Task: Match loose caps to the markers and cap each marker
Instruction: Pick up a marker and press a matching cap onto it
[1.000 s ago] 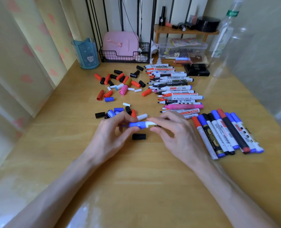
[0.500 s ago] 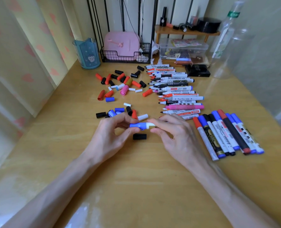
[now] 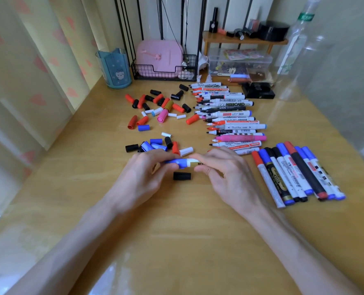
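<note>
- the blue cap [image 3: 174, 162] was pinched between thumb and fingers of the left hand [image 3: 143, 179].
- the marker [image 3: 192, 163], joined to that cap, was gripped at its barrel by the right hand [image 3: 228, 175], over the table [image 3: 176, 226].
- a black cap [image 3: 182, 176] was laid just below it.

We're gripping a blue cap [image 3: 175, 163] in our left hand [image 3: 142, 179], our right hand [image 3: 230, 175] holding its marker [image 3: 192, 163]; a black cap [image 3: 182, 176] is lying just below.

Open tabletop [image 3: 176, 231] in front, loose caps [image 3: 162, 116] behind left, marker rows [image 3: 230, 114] right
</note>
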